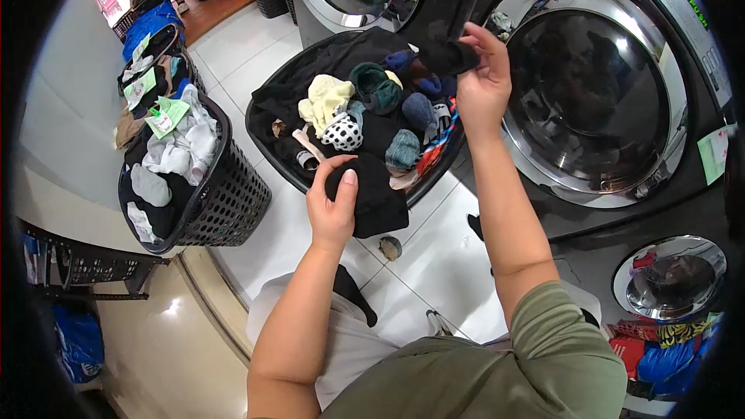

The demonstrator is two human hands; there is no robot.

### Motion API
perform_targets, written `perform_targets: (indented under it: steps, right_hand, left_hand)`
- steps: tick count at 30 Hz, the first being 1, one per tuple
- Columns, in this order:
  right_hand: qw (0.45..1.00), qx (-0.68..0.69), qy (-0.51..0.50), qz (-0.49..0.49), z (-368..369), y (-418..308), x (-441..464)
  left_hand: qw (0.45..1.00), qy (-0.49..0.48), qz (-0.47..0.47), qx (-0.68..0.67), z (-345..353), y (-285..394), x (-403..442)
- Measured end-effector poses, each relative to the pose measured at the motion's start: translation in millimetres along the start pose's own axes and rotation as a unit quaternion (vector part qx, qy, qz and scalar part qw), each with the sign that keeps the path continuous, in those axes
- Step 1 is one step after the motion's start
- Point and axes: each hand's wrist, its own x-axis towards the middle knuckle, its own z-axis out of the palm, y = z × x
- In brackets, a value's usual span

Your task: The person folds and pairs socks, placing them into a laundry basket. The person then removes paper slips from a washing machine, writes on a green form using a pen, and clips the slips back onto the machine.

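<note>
My left hand (pixel 332 206) grips a black piece of clothing (pixel 380 203) between thumb and fingers, at the near rim of a black laundry basket (pixel 273 157). Over the basket's far right side, my right hand (pixel 483 81) pinches a small dark sock-like cloth (pixel 448 57). Inside the basket lie dark clothes, a pale yellow cloth (pixel 326 102), a dark green rolled sock (pixel 375 87), a white cloth with black dots (pixel 342 133) and several grey-blue balled socks. A striped red and blue cloth (pixel 437 147) shows along its right edge.
Another full laundry basket (pixel 233 190) with green paper tags (pixel 167 118) stands on the left. Front-loading machines (pixel 594 101) line the right, one round door close to my right arm. A small roundish object (pixel 390 247) lies on the white tiles near my feet.
</note>
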Motion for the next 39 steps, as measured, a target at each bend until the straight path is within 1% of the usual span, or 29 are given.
perform_targets:
  steps: [1,2,3,6,7,8,10,11,12,13,14,15,16,17,18,20,23,25,27,28,29,30,31,32,34,35,36,38,39]
  right_hand:
    - [0.996,-0.071,-0.011,-0.054,-8,0,-1]
    - [0.984,-0.144,-0.022,-0.104,-15,0,-3]
    - [0.987,-0.125,-0.018,-0.102,-22,2,-6]
    - [0.983,-0.159,-0.053,0.079,-64,-9,-28]
    - [0.983,-0.086,-0.037,0.158,-76,-26,-35]
    - [0.974,-0.103,-0.023,0.201,-95,-25,-43]
    - [0.961,-0.016,-0.027,0.275,-126,-49,-55]
    - [0.947,-0.026,-0.031,0.317,-134,-71,-63]
    - [0.923,-0.078,-0.080,0.368,-151,-85,-74]
    - [0.923,-0.051,-0.143,0.355,-153,-98,-86]
    - [0.918,-0.023,-0.205,0.339,-153,-111,-98]
    - [0.897,-0.029,-0.283,0.338,-150,-124,-109]
    - [0.871,-0.034,-0.358,0.336,-145,-137,-121]
    - [0.873,-0.043,-0.357,0.330,-138,-146,-134]
    - [0.875,-0.051,-0.356,0.324,-135,-150,-147]
    - [0.836,0.069,-0.284,0.464,-148,-139,-177]
    - [0.756,0.219,-0.186,0.588,-162,-136,-188]
    - [0.711,0.332,-0.143,0.603,-172,-131,-196]
    - [0.672,0.346,-0.178,0.630,-184,-132,-191]
    - [0.651,0.353,-0.194,0.643,-189,-133,-188]
    - [0.665,0.273,-0.270,0.641,-200,-124,-191]
    - [0.740,0.135,-0.354,0.555,-199,-125,-185]
    - [0.787,-0.009,-0.423,0.449,-200,-126,-179]
    - [0.803,-0.152,-0.474,0.327,-201,-130,-173]
    - [0.797,-0.316,-0.476,0.198,-193,-152,-150]
    - [0.793,-0.377,-0.460,0.130,-188,-164,-139]
    - [0.782,-0.438,-0.440,0.063,-187,-170,-136]
    - [0.776,-0.452,-0.435,0.059,-192,-172,-132]
    - [0.774,-0.456,-0.435,0.054,-193,-172,-130]
  left_hand:
    - [1.000,-0.007,-0.016,0.009,-2,1,0]
    - [0.999,0.007,0.020,0.034,-1,0,1]
    - [0.997,0.017,0.054,0.058,1,-1,4]
    - [0.984,0.048,0.119,0.126,5,-2,10]
    - [0.991,0.052,0.054,0.112,5,7,8]
    - [0.994,0.071,0.031,0.082,9,22,6]
    - [0.996,-0.002,-0.002,-0.094,2,36,4]
    - [0.991,-0.076,0.019,-0.112,1,44,2]
    - [0.980,-0.147,0.039,-0.131,2,52,-4]
    - [0.958,-0.241,0.019,-0.154,8,58,-13]
    - [0.951,-0.293,0.000,-0.093,17,58,-23]
    - [0.943,-0.332,-0.018,0.028,30,64,-36]
    - [0.934,-0.353,-0.035,0.029,46,66,-58]
    - [0.916,-0.395,-0.051,0.044,56,57,-72]
    - [0.921,-0.377,0.020,0.098,64,40,-83]
    - [0.901,-0.393,-0.173,0.057,67,34,-89]
    - [0.829,-0.459,-0.270,0.172,69,43,-76]
    - [0.861,-0.419,-0.268,0.106,71,28,-81]
    - [0.893,-0.361,-0.263,0.060,76,26,-79]
    - [0.909,-0.372,-0.176,0.067,75,23,-78]
    - [0.918,-0.381,-0.088,0.072,74,16,-78]
    - [0.919,-0.388,0.001,0.075,77,16,-76]
    - [0.910,-0.410,0.000,0.065,74,19,-77]
    - [0.890,-0.446,0.016,0.088,73,23,-78]
    - [0.844,-0.519,0.043,0.132,73,29,-80]
    - [0.793,-0.570,0.080,0.199,72,35,-80]
    - [0.792,-0.555,0.096,0.237,72,35,-84]
    - [0.789,-0.514,0.135,0.308,76,33,-89]
    - [0.816,-0.470,0.118,0.315,79,32,-88]
